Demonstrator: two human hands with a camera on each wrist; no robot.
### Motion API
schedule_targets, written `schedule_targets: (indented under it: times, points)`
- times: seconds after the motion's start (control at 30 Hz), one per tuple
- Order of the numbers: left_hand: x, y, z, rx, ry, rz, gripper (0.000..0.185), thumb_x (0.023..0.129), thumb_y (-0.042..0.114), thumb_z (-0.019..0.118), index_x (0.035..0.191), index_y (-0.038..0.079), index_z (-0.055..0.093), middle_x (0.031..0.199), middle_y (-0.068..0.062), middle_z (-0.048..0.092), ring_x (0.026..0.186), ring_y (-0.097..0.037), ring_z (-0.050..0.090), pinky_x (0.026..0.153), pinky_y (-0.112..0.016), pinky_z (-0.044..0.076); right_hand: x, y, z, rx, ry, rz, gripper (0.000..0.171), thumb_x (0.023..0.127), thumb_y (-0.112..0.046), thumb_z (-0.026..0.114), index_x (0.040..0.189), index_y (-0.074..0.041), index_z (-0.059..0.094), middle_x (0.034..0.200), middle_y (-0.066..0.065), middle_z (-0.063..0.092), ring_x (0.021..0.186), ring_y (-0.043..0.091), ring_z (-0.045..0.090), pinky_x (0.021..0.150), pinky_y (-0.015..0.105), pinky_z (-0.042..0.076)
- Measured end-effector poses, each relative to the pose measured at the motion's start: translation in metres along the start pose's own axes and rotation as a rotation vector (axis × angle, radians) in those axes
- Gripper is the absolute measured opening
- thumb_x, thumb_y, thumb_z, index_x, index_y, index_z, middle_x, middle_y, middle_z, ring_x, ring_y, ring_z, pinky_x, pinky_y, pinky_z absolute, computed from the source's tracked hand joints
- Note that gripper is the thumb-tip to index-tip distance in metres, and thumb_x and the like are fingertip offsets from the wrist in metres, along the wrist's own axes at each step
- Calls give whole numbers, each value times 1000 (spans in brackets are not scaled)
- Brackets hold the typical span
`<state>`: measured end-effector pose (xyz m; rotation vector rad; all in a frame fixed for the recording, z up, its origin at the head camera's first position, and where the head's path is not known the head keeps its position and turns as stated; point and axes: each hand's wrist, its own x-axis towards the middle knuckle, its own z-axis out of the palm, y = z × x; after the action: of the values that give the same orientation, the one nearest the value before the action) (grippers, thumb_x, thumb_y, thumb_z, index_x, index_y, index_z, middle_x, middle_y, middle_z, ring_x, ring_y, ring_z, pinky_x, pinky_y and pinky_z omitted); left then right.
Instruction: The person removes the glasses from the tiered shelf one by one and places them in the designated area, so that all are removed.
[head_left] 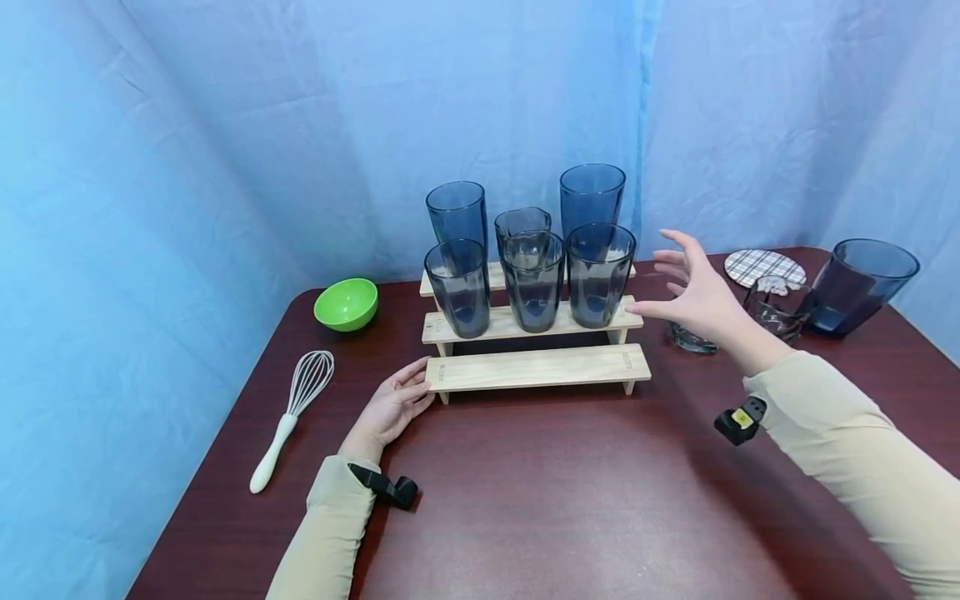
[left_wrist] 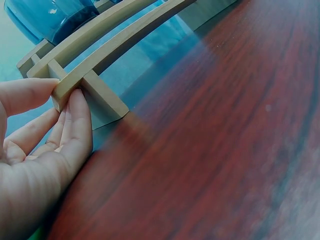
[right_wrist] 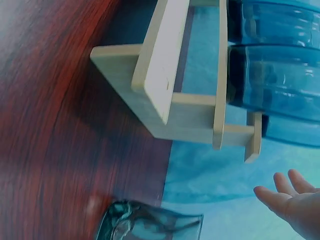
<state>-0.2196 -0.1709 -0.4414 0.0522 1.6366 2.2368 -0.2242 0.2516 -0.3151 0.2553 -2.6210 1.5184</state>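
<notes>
Nearby, left hand (head_left: 390,408) touches the rack (head_left: 536,367) end, fingers straight; right hand (head_left: 701,296) open (6 glasses (head_left: 598,273) beside).

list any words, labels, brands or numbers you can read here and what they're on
No text reads in any view.
Wooden rack: small dark marks at both ends of each step, too small to read.
Right wrist device: a yellow patch, too small to tell.
The glasses, green bowl and whisk show no lettering.
</notes>
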Motion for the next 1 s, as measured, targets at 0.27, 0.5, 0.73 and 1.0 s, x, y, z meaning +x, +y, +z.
schedule_targets:
  times: [0.27, 0.5, 0.73, 1.0]
  points:
    - [0, 0, 0, -4, 8, -5, 59, 95, -9, 37, 150, -1, 16, 105, 5, 54, 88, -2, 60, 78, -19, 48, 6, -6, 12, 19, -14, 2, 111, 75, -18, 81, 152, -21, 2, 148, 21, 28, 136, 38, 30, 109, 54, 26]
    - [0, 1, 0, -25, 3, -9, 60, 95, -10, 37, 150, -1, 15, 104, 4, 54, 87, -3, 60, 77, -19, 49, 9, -11, 21, 10, -13, 6, 112, 74, -23, 82, 152, -24, 2, 149, 24, 25, 137, 40, 29, 109, 54, 26]
    - [0, 1, 0, -28, -6, -9, 60, 95, -10, 37, 150, -1, 15, 104, 4, 54, 88, -3, 60, 78, -19, 48, 12, -11, 27, 0, -15, 21, 113, 74, -27, 82, 152, -29, 0, 151, 25, 21, 137, 40, 28, 107, 57, 28]
    - [-1, 2, 1, -33, -20, -1, 60, 94, -10, 35, 150, -3, 13, 103, 6, 56, 89, -3, 59, 78, -19, 48, 14, -12, 33, 37, -20, 16, 112, 75, -25, 81, 150, -35, -2, 153, 26, 14, 135, 45, 29, 106, 59, 29]
